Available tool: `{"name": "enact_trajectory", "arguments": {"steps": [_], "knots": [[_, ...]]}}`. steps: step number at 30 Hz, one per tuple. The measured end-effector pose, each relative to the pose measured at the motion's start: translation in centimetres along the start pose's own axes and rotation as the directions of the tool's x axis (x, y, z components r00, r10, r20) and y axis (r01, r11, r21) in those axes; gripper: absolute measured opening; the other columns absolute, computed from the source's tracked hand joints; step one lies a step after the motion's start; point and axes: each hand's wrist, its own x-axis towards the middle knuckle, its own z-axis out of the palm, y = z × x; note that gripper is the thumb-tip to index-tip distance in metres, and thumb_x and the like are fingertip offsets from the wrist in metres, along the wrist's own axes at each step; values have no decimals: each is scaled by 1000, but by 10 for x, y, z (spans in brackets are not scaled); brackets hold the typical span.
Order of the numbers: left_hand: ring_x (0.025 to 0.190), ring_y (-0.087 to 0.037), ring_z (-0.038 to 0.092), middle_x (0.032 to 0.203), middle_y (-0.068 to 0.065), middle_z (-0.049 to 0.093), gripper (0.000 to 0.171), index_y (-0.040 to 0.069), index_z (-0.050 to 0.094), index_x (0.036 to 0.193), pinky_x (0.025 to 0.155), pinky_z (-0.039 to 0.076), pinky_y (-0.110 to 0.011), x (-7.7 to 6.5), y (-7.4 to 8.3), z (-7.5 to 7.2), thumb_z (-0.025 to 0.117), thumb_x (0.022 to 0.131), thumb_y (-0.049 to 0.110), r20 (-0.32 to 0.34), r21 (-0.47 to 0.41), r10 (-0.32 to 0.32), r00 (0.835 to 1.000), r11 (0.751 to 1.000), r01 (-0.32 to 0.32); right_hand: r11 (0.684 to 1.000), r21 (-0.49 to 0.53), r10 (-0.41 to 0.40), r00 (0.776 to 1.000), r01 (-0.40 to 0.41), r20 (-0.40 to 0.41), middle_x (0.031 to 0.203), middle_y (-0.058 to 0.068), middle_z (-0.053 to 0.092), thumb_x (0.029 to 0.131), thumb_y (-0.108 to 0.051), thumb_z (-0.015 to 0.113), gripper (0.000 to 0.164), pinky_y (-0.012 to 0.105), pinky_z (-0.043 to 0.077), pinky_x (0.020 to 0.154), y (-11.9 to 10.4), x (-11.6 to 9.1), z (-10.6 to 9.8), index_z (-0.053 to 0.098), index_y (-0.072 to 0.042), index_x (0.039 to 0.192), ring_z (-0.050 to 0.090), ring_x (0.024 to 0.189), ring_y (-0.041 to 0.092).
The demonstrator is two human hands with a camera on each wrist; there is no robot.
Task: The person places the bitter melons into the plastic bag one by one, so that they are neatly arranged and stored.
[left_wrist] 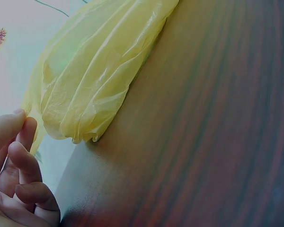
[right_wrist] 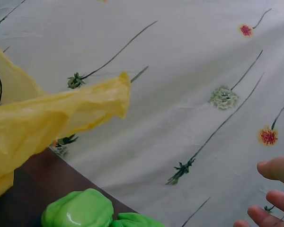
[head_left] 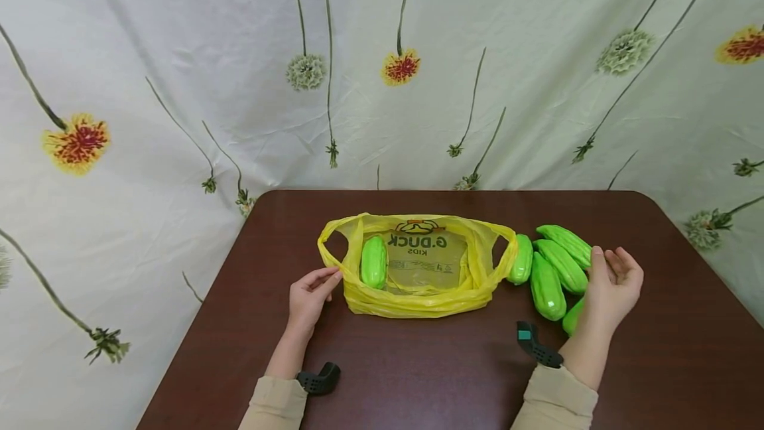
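Evidently, gourds [head_left: 547,287] lie beside the bag [head_left: 418,305] on the tabletop [head_left: 430,363], one inside; left fingers [left_wrist: 24,161] pinch its edge, right fingers [right_wrist: 278,169] free.
I judge the bag limp, the gourds firm and slick, best held round the middle.

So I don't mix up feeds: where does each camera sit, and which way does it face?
Head: worn on the head, facing forward and down at the yellow bag, green gourds, table and flowered cloth; left hand, right hand and sleeves show.
Left wrist: worn there, facing the yellow bag and table; part of the left hand at left.
Right wrist: worn there, facing the yellow bag and flowered cloth; part of the right hand at right.
Head and right wrist share bag, gourds and cloth.
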Motion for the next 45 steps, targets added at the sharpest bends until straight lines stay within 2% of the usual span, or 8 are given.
{"name": "enact_trajectory", "arguments": {"steps": [7, 14, 20, 26, 33, 38, 42, 45], "knots": [[53, -12, 47, 84, -1, 69, 25, -8, 68, 103, 54, 42, -26, -1, 1, 0, 70, 84, 8, 0, 2, -4, 1000, 1000, 4, 997, -49, -62, 996, 59, -70, 107, -5, 51, 81, -18, 73, 44, 24, 38, 95, 4, 7, -10, 54, -11, 121, 50, 98, 7], [53, -11, 47, 84, -1, 69, 24, -7, 68, 104, 54, 42, -26, -1, 2, 0, 70, 85, 7, -1, 12, -11, 1000, 1000, 11, 996, -55, -71, 992, 66, -105, 109, -6, 51, 78, -19, 77, 50, 25, 36, 97, 6, 13, -21, 54, -11, 122, 50, 103, 9], [53, -14, 47, 82, 1, 68, 22, -6, 69, 104, 54, 43, -26, -1, 2, 0, 69, 85, 5, -2, 18, -1, 1000, 1000, 1, 994, -86, -73, 987, 61, -144, 108, -7, 51, 79, -18, 76, 43, 24, 37, 96, 10, 19, -29, 56, -14, 117, 50, 103, 9], [53, -15, 47, 84, 0, 69, 22, -7, 69, 104, 53, 43, -27, -1, 2, 0, 68, 85, 4, 1, 18, 13, 1000, 1000, -13, 987, -162, -24, 982, -7, -188, 108, -10, 51, 78, -26, 76, 43, 24, 36, 96, 17, 24, -35, 58, -17, 116, 48, 104, 8], [53, -15, 47, 83, 0, 69, 22, -7, 69, 104, 53, 42, -26, -1, 1, 0, 69, 85, 4, 1, 22, 8, 1000, 1000, -8, 944, -320, 6, 971, -84, -238, 106, -13, 50, 74, -39, 77, 48, 23, 36, 95, 31, 29, -39, 60, -19, 115, 47, 100, 4], [54, -16, 47, 82, 1, 69, 22, -6, 69, 104, 54, 42, -26, -1, 1, 0, 69, 85, 6, -1, 16, -4, 1000, 1000, 4, 926, -357, 30, 967, -123, -254, 98, -17, 48, 73, -40, 78, 45, 23, 37, 93, 39, 32, -39, 61, -21, 110, 46, 94, 1], [54, -15, 48, 81, 2, 69, 23, -6, 69, 104, 54, 43, -25, -1, 1, -1, 69, 85, 8, 0, 12, -6, 1000, 1000, 6, 926, -349, 51, 963, -145, -265, 93, -18, 48, 73, -35, 79, 38, 22, 36, 92, 42, 35, -40, 62, -23, 104, 45, 88, -1], [53, -14, 47, 80, 3, 69, 23, -6, 69, 104, 54, 42, -25, 0, 0, 0, 69, 85, 8, 0, 5, -1, 1000, 1000, 1, 919, -365, 57, 966, -150, -254, 92, -19, 48, 74, -33, 79, 35, 21, 35, 94, 48, 37, -40, 62, -24, 103, 48, 95, 4]]}}
